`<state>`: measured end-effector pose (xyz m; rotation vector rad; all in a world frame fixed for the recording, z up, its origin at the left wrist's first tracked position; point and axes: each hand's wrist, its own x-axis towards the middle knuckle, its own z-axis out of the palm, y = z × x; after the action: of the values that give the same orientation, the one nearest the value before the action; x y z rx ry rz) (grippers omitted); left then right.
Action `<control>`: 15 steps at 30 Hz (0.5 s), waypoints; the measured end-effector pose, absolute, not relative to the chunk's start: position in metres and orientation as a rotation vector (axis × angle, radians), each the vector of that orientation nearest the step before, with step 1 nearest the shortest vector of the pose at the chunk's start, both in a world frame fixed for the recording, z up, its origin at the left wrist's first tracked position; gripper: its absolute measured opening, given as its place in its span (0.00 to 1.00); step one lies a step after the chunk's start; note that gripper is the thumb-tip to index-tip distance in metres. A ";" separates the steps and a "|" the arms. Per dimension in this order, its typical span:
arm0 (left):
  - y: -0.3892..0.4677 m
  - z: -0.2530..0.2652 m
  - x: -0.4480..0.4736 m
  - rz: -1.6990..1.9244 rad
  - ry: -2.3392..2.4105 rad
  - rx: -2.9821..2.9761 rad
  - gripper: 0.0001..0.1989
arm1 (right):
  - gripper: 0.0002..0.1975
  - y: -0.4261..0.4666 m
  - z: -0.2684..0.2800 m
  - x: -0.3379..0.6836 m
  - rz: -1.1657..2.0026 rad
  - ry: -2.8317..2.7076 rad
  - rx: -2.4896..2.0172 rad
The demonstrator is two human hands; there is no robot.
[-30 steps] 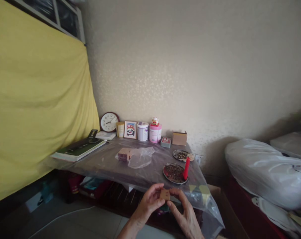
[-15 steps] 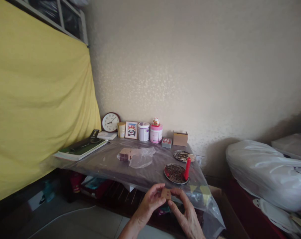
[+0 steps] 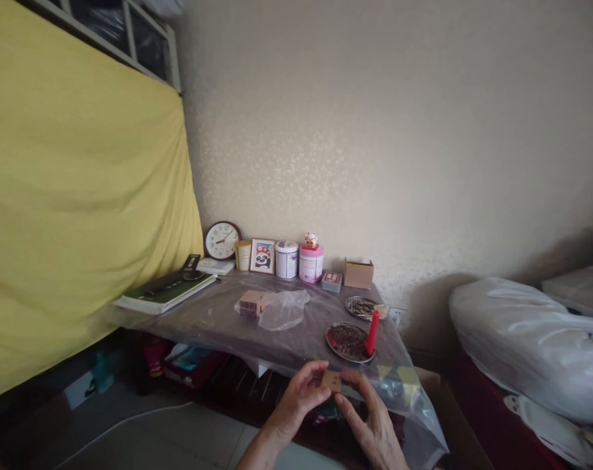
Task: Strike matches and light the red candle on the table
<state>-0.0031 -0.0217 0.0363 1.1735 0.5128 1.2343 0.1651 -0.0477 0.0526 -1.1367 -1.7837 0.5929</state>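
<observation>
A small brown cardboard matchbox (image 3: 331, 381) is held up just off the table's near edge. My left hand (image 3: 301, 398) pinches its left side between thumb and fingers. On the other side, my right hand (image 3: 368, 414) has its thumb and forefinger curled at the box's right edge. Past the hands, a red candle (image 3: 373, 333) stands at the right rim of a round metal plate (image 3: 332, 347) holding dark bits. Farther back, a second plate (image 3: 349, 312) carries thin matchsticks (image 3: 368, 305). A stack of similar small boxes (image 3: 251, 304) lies by a crumpled clear plastic wrapper (image 3: 283, 310).
The table (image 3: 198, 326) wears a clear plastic cover. Along the wall stand a clock (image 3: 223, 240), a panda picture (image 3: 262, 256), two canisters (image 3: 311, 264), a tin (image 3: 331, 281) and an open carton (image 3: 358, 275). A thick book (image 3: 166, 294) lies left; white bags (image 3: 522, 346) bulge right.
The view has shifted slightly, so everything sits a little farther right. Both hands keep nearly the same pose around the matchbox.
</observation>
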 end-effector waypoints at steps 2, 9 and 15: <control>-0.021 0.036 -0.003 1.239 0.515 1.172 0.20 | 0.12 -0.047 0.053 0.165 0.577 -1.783 -1.133; -0.022 0.034 -0.003 1.234 0.530 1.157 0.21 | 0.12 -0.049 0.058 0.164 0.530 -1.776 -1.127; -0.023 0.039 -0.004 1.217 0.522 1.174 0.20 | 0.13 -0.048 0.058 0.165 0.498 -1.768 -1.126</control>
<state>-0.0036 -0.0232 0.0389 1.1743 0.5217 1.2170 0.1647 -0.0479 0.0575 -1.1262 -1.7678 0.4982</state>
